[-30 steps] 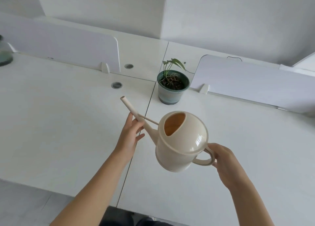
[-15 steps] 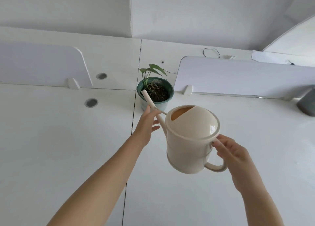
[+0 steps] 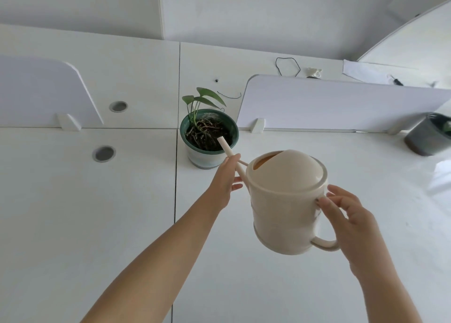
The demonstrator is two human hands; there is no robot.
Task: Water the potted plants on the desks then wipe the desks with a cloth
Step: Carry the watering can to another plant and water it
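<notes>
The left hand (image 3: 225, 178) and right hand (image 3: 349, 215) are bare, nails (image 3: 318, 202) seemingly short.

Office: white desks (image 3: 73, 225) joined edge to edge, low divider screens (image 3: 341, 103) between them, round cable holes (image 3: 104, 154) in tops.

White desk (image 3: 73, 225) — green pot (image 3: 207, 152), grey pot (image 3: 427, 139).

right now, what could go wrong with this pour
1. The spout tip of the watering can sits just inside the near rim of the green pot; a small drift could wet the desk.
2. The right hand grips only the handle's top, so the can might tip abruptly, though the left hand steadies the spout.
</notes>
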